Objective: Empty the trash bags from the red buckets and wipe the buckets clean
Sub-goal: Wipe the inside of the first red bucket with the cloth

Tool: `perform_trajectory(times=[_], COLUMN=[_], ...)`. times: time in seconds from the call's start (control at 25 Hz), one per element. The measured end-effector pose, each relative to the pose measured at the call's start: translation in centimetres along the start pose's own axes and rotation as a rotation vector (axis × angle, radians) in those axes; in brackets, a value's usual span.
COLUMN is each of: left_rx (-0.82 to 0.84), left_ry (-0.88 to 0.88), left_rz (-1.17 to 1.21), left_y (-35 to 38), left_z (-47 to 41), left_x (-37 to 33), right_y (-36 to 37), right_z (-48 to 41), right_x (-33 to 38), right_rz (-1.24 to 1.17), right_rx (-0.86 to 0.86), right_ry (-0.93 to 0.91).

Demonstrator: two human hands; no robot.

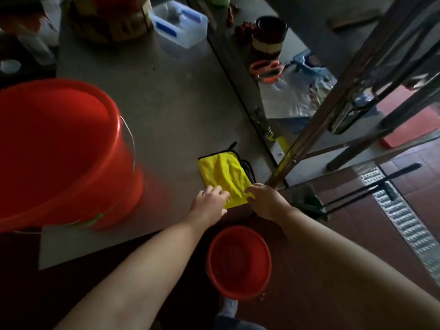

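Note:
A big red bucket with a wire handle stands empty on the grey table at the left. A smaller red bucket sits on the floor below the table's near edge, also with no bag inside. A yellow cloth with black trim lies flat near the table's front right corner. My left hand rests on the cloth's near left corner, fingers spread. My right hand touches its near right corner. Neither hand has lifted the cloth.
A clear plastic container with blue labels and a dark jar stand at the back. Orange scissors and plastic bags lie on the right counter. Metal shelf legs rise at right. A floor drain grate runs beside a squeegee.

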State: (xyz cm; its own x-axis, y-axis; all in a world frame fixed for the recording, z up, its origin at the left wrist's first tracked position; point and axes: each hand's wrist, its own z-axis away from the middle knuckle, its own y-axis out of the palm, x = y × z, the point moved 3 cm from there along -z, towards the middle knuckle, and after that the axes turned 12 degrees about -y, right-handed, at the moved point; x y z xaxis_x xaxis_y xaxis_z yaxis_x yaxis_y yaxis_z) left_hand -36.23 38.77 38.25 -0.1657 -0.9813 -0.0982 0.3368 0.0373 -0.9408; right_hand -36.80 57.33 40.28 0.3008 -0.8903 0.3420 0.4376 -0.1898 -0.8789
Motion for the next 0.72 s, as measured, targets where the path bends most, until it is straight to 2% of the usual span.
perform_trajectory(times=[0.16,0.32,0.52,0.6,0.72], left_rx=[-0.001,-0.043,-0.098,-0.100,-0.177], left_ry=[-0.037,-0.020,-0.066,-0.082,-0.053], left_rz=[-0.015,0.143,0.441,0.543,0.555], left_y=[3.0,1.6,-5.7,-10.0,-16.4], left_z=[-1.6,-2.3,-0.9,0.1,2.4], left_x=[-0.7,-0.5,-0.6,0.4,3.7], right_y=[1.9,1.3,-2.1,-4.8,-10.1], right_z=[0.5,1.5,1.2,1.0,1.5], right_x=[-1.2,-1.4,1.5,3.1,6.6], right_rz=[-0.075,-0.163,0.062,-0.024,-0.316], right_rx=[-0.022,-0.051,-0.006,-0.091,-0.246], right_ry=[-0.007,0.034,0.015,0.070,0.127])
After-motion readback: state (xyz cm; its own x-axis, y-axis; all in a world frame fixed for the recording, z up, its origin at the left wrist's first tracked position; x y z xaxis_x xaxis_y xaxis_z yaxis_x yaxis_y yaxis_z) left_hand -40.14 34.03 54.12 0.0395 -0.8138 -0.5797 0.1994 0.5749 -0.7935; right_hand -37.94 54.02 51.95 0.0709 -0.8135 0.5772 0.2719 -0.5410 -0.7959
